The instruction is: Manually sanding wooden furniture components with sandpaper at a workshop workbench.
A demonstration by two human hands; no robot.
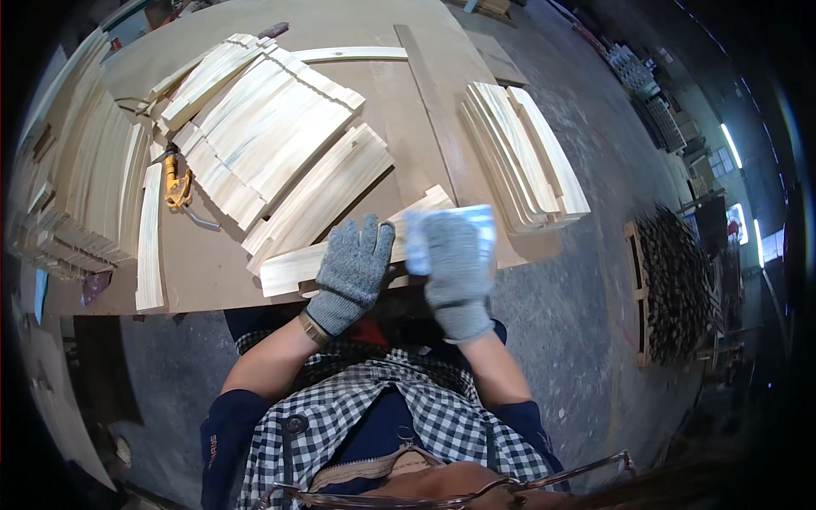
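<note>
My left hand [347, 274], in a grey knitted glove, lies with its fingers stretched out on a pale wooden board [291, 269] near the table's front edge. To its right, my right hand [460, 265], gloved the same way, presses a pale blue-and-white pad or folded sheet [416, 241] over the board's right end. Motion blurs this hand, and the pad's exact kind is unclear. Just beyond the left hand lies a short row of boards [327, 197], with a wider row of boards [263, 127] behind it.
A stack of boards [523, 157] stands at the right table edge. Tall board stacks [89, 170] fill the left side. A yellow-handled tool [177, 189] and a single narrow strip [150, 242] lie between. A long flat bar [429, 98] crosses the brown table [212, 280].
</note>
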